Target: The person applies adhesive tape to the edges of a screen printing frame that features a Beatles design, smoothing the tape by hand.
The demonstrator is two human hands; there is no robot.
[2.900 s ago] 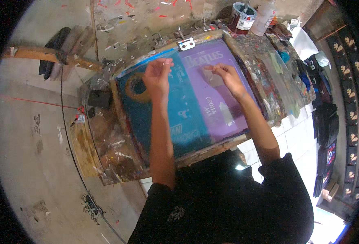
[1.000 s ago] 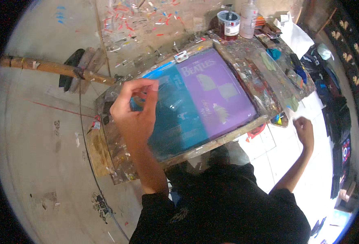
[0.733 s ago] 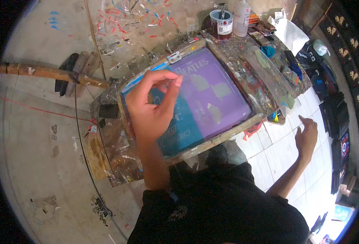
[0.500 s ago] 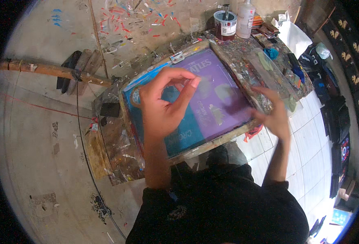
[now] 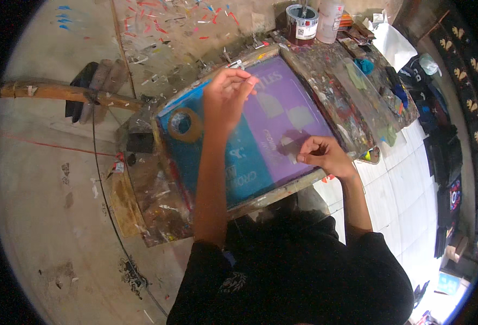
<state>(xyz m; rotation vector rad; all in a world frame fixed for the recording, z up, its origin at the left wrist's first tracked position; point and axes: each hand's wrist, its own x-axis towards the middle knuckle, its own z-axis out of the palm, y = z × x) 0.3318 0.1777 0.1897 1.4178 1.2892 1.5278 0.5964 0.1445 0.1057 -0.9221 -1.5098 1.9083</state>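
Observation:
A wood-framed printing screen (image 5: 314, 122) lies tilted on the bench, its mesh half teal and half purple with pale lettering and shapes. Above its far part is my left hand (image 5: 229, 95), thumb and fingertips pinched together. What the pinch holds, if anything, is too small to make out. My right hand (image 5: 328, 155) hovers over the near right side of the purple half, fingers curled and thumb pressed to the index finger; nothing nameable shows in it. A brown-rimmed tape roll (image 5: 193, 132) rests on the teal half. A metal hinge clamp (image 5: 234, 65) sits at the far frame edge, partly behind my left hand.
A paint can (image 5: 302, 27) and a pale bottle (image 5: 331, 21) stand at the back. Right of the screen, the paint-stained bench (image 5: 325, 70) holds a teal cloth lump (image 5: 364, 66) and tools. A wooden pole (image 5: 44, 92) juts in from the left, carrying dark squeegee-like pieces.
My left hand has moved away toward the far edge, uncovering the tape roll. My right hand has come left over the screen, its fingers now pinched. The view has shifted slightly.

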